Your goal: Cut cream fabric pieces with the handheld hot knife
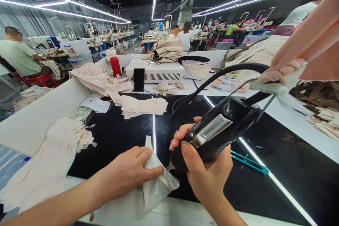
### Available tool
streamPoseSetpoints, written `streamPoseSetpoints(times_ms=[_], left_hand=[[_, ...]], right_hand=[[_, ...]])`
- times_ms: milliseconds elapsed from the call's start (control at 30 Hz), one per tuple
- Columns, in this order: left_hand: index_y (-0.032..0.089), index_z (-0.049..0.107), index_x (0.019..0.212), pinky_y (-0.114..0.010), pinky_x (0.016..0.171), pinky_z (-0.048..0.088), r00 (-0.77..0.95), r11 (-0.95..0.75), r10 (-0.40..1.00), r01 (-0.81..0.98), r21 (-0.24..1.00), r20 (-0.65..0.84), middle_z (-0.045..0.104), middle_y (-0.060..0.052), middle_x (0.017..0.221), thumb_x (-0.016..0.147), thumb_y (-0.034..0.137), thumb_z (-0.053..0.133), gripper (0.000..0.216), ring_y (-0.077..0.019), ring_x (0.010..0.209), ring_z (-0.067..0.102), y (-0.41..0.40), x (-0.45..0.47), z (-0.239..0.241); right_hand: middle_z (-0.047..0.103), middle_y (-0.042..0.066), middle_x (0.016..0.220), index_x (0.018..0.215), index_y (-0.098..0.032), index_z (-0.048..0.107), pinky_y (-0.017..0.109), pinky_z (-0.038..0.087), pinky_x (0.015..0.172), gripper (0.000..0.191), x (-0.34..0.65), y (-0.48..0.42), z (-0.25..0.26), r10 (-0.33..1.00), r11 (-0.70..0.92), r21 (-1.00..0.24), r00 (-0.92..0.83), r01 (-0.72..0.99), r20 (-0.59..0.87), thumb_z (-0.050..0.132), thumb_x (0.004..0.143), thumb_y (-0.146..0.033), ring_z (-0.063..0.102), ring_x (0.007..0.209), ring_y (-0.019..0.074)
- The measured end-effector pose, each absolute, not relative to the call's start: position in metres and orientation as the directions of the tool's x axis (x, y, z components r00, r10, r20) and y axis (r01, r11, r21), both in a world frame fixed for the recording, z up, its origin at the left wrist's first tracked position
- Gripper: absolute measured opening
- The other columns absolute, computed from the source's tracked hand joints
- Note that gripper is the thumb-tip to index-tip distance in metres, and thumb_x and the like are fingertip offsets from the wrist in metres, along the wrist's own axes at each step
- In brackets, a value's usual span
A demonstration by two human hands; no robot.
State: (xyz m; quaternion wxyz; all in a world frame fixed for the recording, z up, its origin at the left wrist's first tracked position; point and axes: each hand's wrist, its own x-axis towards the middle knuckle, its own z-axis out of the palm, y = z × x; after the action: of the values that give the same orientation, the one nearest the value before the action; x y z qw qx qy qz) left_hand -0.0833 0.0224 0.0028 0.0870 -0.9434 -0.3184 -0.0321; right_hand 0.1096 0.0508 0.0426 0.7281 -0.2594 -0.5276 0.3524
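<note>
My right hand (206,166) is wrapped round a black corded hand tool (219,123) with a silver lever on its side. The tool tilts down to the left, and its small metal tip lies close to a cream fabric piece (159,180); whether they touch is unclear. My left hand (132,167) holds that folded piece down at the front edge of the black work surface (106,159), thumb extended along it and some fingertips hidden. To the right of the tool lies a teal slotted implement (250,162), partly behind my right hand.
Cream fabric pieces (45,166) are heaped at the left, with another stack (144,106) farther back. A phone (139,79) leans on a white vented box (156,72) beside a red bottle (115,66). Pink cloth (304,31) hangs at the upper right by the tool's cable (219,74).
</note>
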Motion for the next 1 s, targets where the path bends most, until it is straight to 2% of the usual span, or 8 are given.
streamPoseSetpoints(times_ms=[167,333,733,1000], left_hand=[[0.026,0.044,0.147,-0.043,0.09,0.062,0.795,-0.78,0.593,0.606,-0.153,0.125,0.062,-0.013,0.112,0.092,0.001,0.06,0.062,-0.0291,0.109,0.066,0.021,-0.08,0.001],[0.026,0.05,0.14,-0.042,0.094,0.061,0.784,-0.774,0.6,0.619,-0.134,0.157,0.061,-0.015,0.116,0.093,0.002,0.06,0.053,-0.0295,0.114,0.065,0.02,-0.081,-0.002],[0.025,0.051,0.143,-0.046,0.096,0.061,0.771,-0.772,0.599,0.628,-0.101,0.215,0.062,-0.016,0.118,0.095,0.003,0.06,0.054,-0.0311,0.118,0.063,0.02,-0.08,-0.006],[0.025,0.053,0.14,-0.048,0.095,0.061,0.763,-0.771,0.611,0.634,-0.063,0.21,0.062,-0.013,0.113,0.1,0.008,0.058,0.044,-0.031,0.115,0.065,0.02,-0.078,-0.009]], right_hand=[[0.071,-0.004,0.081,0.103,-0.026,0.061,0.025,0.062,0.054,0.029,0.109,0.052,0.043,0.782,0.624,-0.745,0.192,-0.235,0.593,0.075,0.082,-0.012,0.067,0.059,0.0121],[0.071,-0.003,0.08,0.1,-0.025,0.061,0.025,0.061,0.053,0.027,0.11,0.052,0.042,0.787,0.617,-0.748,0.191,-0.244,0.587,0.076,0.081,-0.012,0.067,0.059,0.0125],[0.07,-0.004,0.083,0.101,-0.027,0.062,0.026,0.058,0.054,0.024,0.103,0.06,0.038,0.81,0.585,-0.747,0.198,-0.315,0.552,0.08,0.086,-0.024,0.065,0.059,0.0123],[0.071,-0.005,0.083,0.103,-0.027,0.062,0.026,0.061,0.056,0.022,0.097,0.065,0.037,0.82,0.572,-0.784,0.196,-0.242,0.538,0.076,0.087,-0.02,0.066,0.059,0.0122]])
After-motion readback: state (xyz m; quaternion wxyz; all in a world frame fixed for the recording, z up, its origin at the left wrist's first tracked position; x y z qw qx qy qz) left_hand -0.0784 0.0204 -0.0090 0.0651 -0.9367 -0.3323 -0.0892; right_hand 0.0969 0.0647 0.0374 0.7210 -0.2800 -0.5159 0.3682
